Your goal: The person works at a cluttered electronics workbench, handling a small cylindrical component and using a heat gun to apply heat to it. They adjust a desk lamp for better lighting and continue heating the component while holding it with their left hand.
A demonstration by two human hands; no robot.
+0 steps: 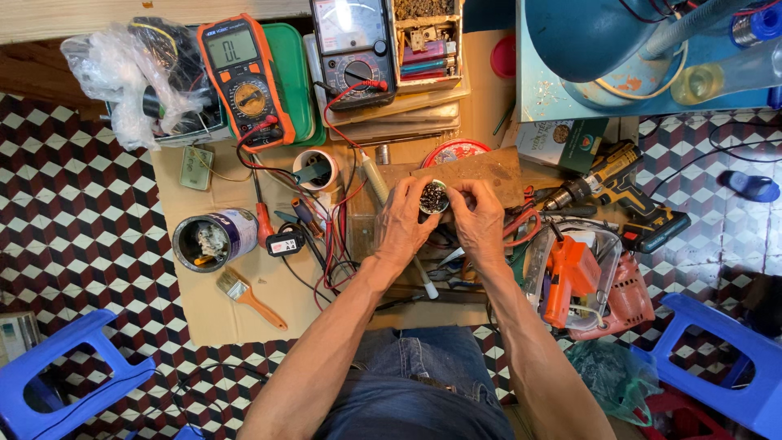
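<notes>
Two hands meet over the middle of the cardboard sheet (220, 318) that covers the floor. Left hand (405, 224) and right hand (479, 222) hold a small round tin (432, 197) between them, raised above a wooden block (489, 173). Fingers of both hands are pinched on the tin's rim from opposite sides, thumbs close to its open top; its contents look like small dark parts, too small to tell.

An orange multimeter (243, 79) lies near the far left corner of the sheet, a black dial meter (353, 49) beside it at the far edge. A metal can (214, 239) lies on its side near the left edge, with a paintbrush (248, 298) just in front of it. A yellow drill (619, 189) lies to the right of the block, well apart from the hands.
</notes>
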